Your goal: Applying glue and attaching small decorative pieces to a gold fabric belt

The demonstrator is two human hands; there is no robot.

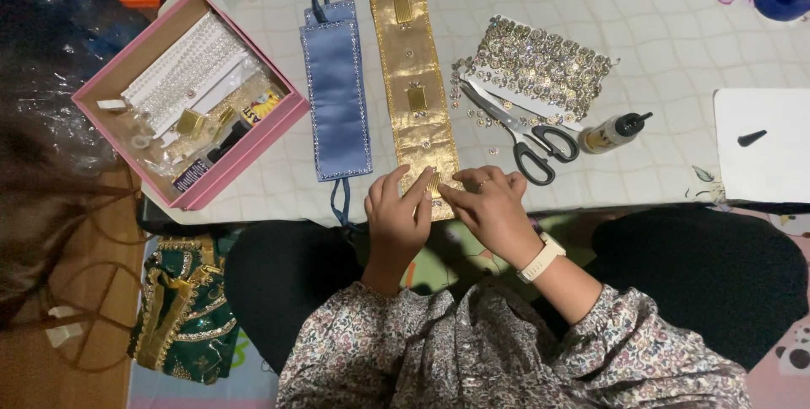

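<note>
A long gold fabric band (413, 63) with small gold rectangular ornaments lies lengthwise on the quilted white table cover (675, 29). Its near end sits under my hands. My left hand (396, 211) and my right hand (488, 207) meet at the band's near end, fingertips pressing a small gold rectangular piece (434, 185) onto the fabric. A white watch is on my right wrist. Neither hand lifts anything off the table.
A blue satin band (336, 88) lies left of the gold one. A pink box (190, 97) of trims stands at far left. Black-handled scissors (523, 135), sequin trim (540, 63) and a glue bottle (612, 132) lie to the right, a white board (764, 143) further right.
</note>
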